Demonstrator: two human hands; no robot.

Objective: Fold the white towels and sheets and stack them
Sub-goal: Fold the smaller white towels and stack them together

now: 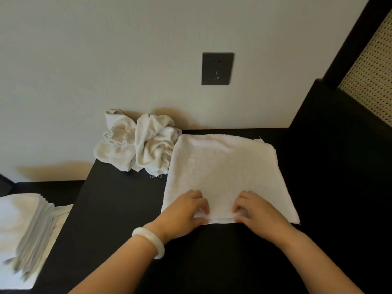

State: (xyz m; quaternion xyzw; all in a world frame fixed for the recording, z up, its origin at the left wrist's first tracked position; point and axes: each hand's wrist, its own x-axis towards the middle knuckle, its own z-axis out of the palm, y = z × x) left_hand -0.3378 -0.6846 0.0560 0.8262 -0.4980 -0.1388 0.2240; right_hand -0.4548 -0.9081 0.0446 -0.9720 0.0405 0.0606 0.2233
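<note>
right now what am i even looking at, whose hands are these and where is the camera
No machine here: a person's two bare hands, filmed by one wide camera worn on the head, looking down. The left hand, with a pale bangle, and the right hand each pinch the near edge of a flat white terry towel spread on a black table. At its far left corner lies a crumpled heap of off-white cloths. A stack of folded white towels sits at far left.
</note>
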